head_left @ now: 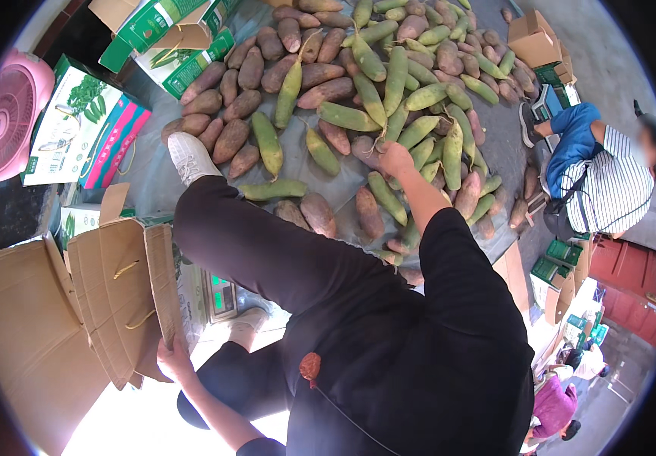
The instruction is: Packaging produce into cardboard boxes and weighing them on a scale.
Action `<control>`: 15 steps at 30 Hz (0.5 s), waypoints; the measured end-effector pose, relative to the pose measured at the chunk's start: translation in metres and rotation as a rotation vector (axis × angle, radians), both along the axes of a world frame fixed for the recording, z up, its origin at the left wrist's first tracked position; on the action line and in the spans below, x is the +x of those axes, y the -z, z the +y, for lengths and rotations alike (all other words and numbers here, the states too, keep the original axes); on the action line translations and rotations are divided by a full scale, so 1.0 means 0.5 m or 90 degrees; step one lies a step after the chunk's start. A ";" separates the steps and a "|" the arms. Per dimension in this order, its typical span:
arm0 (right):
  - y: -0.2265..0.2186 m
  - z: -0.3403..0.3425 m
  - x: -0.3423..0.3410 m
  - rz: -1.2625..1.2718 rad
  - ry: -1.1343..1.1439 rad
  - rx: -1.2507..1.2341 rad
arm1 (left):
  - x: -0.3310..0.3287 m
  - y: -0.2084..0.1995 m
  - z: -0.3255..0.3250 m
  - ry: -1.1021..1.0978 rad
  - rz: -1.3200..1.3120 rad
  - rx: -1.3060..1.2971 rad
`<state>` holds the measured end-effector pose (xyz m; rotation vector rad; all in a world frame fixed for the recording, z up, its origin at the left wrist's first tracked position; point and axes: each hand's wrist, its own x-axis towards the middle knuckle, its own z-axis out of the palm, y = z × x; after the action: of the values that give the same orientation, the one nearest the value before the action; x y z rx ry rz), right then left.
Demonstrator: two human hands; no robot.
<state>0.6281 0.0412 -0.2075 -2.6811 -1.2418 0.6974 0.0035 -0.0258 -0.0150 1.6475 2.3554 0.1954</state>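
Observation:
My right hand [398,159] reaches into the pile with its fingers curled closed. It sits at the thin root ends of green radishes [349,117] and beside a reddish-brown tuber [366,152]. Whatever its fingers hold is hidden from me. Down on the left, my left hand [176,361] grips the lower edge of a brown flap on an open cardboard box [107,281]. Yellow cord handles show on that box.
Reddish tubers [252,68] and green radishes cover a grey sheet. Printed cartons [77,125] and a pink fan [9,118] stand left. A scale [221,296] lies by my leg. At right, a person [609,175] in stripes sits near more boxes [559,277].

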 end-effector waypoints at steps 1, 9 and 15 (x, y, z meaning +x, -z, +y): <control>-0.006 0.006 -0.005 0.003 -0.003 -0.002 | -0.001 -0.001 -0.002 -0.003 0.003 -0.002; -0.023 0.072 0.005 -0.122 -0.223 -0.224 | 0.021 -0.006 0.009 -0.022 0.013 -0.015; -0.027 0.118 0.007 -0.208 -0.301 -0.369 | 0.003 0.006 0.002 -0.005 0.017 0.018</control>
<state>0.6316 0.1004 -0.1942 -3.0638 -2.0835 0.7898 0.0051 -0.0248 -0.0182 1.6651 2.3895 0.2096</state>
